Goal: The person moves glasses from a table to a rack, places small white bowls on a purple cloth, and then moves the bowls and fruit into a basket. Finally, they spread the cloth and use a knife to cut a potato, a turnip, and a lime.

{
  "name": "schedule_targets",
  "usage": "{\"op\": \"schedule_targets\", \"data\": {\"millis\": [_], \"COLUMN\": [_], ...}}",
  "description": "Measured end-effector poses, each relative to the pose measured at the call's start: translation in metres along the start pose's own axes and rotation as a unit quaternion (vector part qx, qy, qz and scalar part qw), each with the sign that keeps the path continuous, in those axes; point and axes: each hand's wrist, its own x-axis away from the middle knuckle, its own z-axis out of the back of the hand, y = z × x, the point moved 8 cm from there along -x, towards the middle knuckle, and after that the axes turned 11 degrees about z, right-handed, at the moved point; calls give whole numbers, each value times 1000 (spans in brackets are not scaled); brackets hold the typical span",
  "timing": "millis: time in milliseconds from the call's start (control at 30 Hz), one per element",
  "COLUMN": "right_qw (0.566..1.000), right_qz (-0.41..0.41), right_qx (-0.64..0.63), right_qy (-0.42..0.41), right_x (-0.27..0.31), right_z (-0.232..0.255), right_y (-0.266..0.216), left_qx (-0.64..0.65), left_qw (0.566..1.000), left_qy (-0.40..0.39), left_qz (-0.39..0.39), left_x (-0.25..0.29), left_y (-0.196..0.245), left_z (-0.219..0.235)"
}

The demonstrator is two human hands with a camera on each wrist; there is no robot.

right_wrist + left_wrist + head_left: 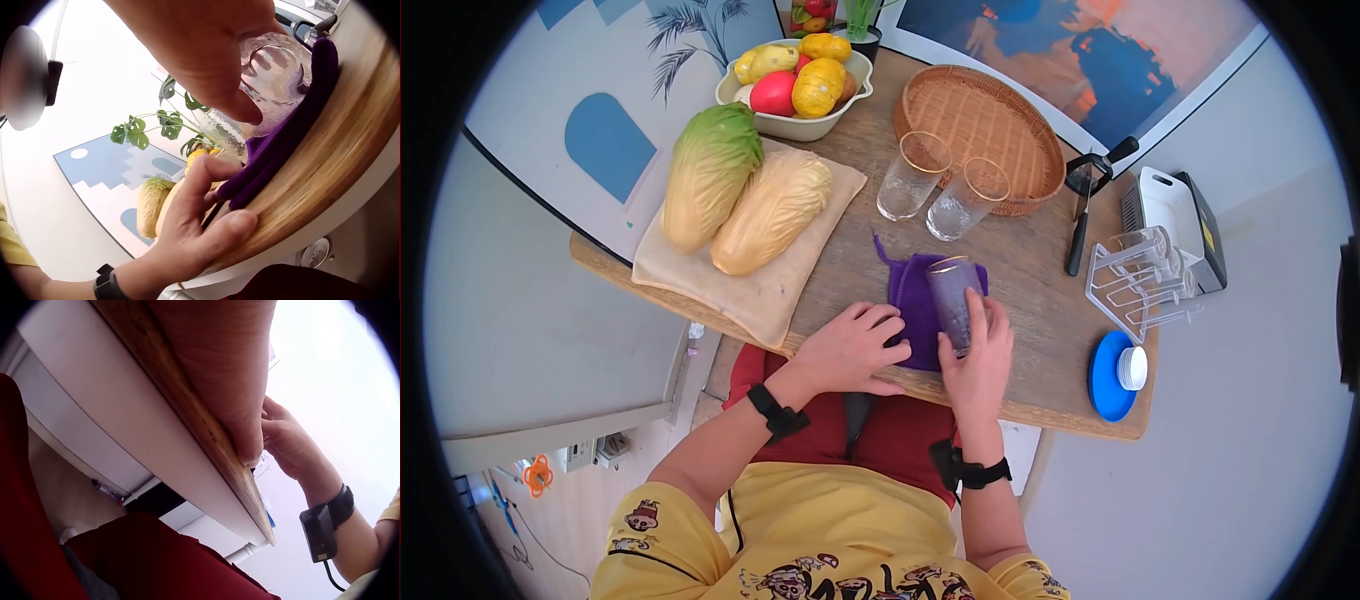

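A clear drinking glass (953, 290) with a gold rim leans over a purple drawstring pouch (908, 335) at the table's front. My right hand (980, 350) grips this glass from its near side, thumb on one side and fingers on the other. In the right wrist view its base faces the camera, right at the cloth. My left hand (850, 345) lies at the pouch's left edge, fingertips on the cloth and thumb apart by the table edge. Two more gold-rimmed glasses (912, 178) stand upright beyond the pouch.
Two cabbages (770, 215) lie on a beige cloth (735, 300) at left. Behind are a fruit bowl (800, 128) and a round wicker tray (985, 125). At right are a knife (1079, 235), a cup rack (1115, 295) with glass cups, and a blue plate (1108, 395).
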Motion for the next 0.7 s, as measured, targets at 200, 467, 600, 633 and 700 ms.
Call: {"op": "schedule_targets", "data": {"millis": [200,467,600,633,700], "right_qw": [996,997,998,998,999], "right_qz": [49,-71,-61,-61,-24], "right_qx": [-68,-22,1,2,13], "right_qy": [-10,29,24,24,18], "right_x": [9,-1,-2,-2,-3], "right_z": [-5,7,6,6,7], "right_y": [-31,39,35,33,22], "left_qx": [1,4,3,1,0], "left_qw": [1000,1000,1000,1000,1000], "left_qy": [15,5,7,9,8], "left_qz": [-6,-7,-3,-5,-7], "left_x": [-1,0,0,0,0], "left_y": [1,0,0,0,0], "left_z": [3,0,0,0,0]}}
